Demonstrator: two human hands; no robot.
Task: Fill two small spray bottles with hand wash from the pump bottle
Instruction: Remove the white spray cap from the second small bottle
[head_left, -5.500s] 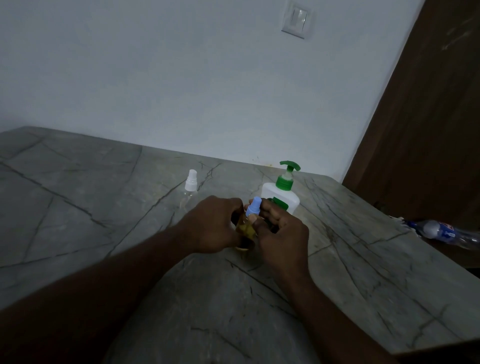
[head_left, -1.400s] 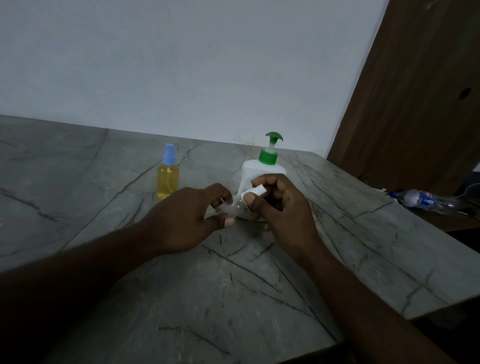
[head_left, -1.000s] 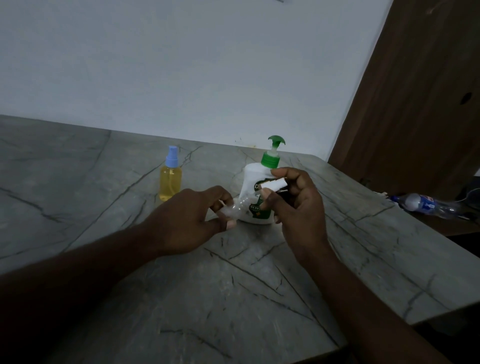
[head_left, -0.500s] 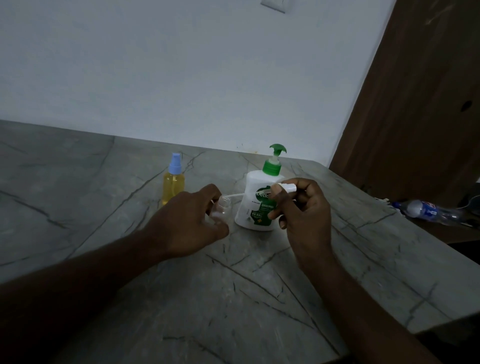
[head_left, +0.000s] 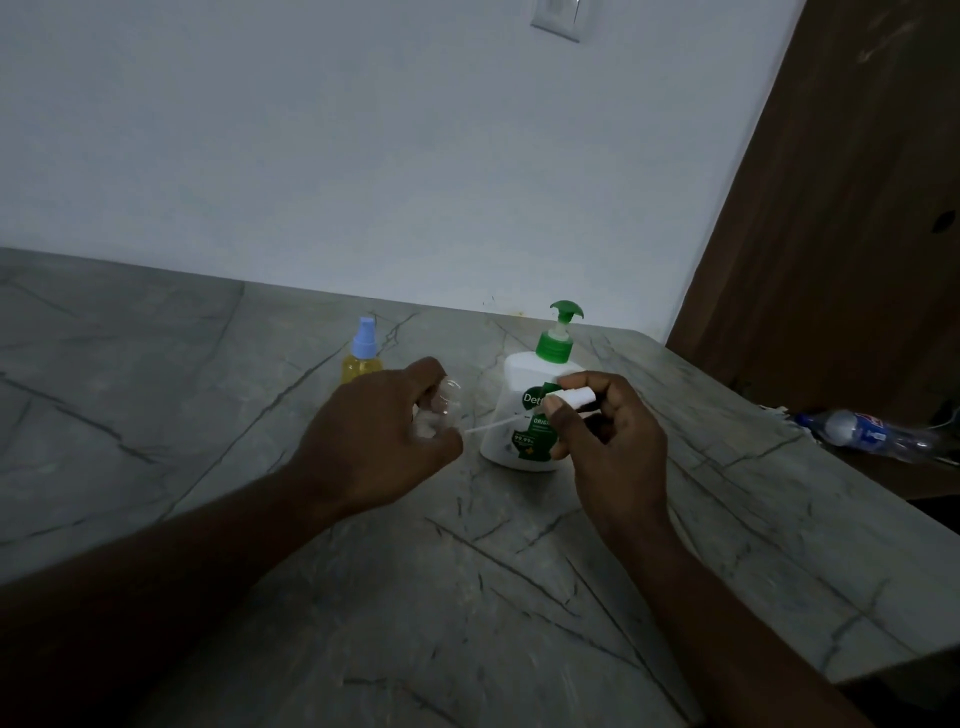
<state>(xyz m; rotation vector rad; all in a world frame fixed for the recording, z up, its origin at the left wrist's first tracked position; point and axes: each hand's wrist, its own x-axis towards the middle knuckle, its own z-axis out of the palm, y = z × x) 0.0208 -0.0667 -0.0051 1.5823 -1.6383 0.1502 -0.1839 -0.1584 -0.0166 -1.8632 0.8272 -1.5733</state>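
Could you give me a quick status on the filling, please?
Left hand grips clear bottle, uncapped. Right hand pinches white spray head. Blue-capped bottle filled; pump bottle just behind.

Pump bottle (head_left: 524, 415): white, green pump, upright on the counter (head_left: 467, 597).
Blue-capped spray bottle (head_left: 361, 358): yellow liquid inside, upright.
Clear spray bottle (head_left: 447, 402): uncapped, gripped by the left hand (head_left: 374, 441).
White spray cap (head_left: 571, 399): dip tube exposed, pinched by the right hand (head_left: 608, 441).

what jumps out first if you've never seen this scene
The two hands in the middle: the left hand grips an open clear little bottle, the right hand pinches a white spray cap, dip tube showing. Just behind stand the green-topped pump bottle and, to its left, a capped spray bottle of yellow liquid.
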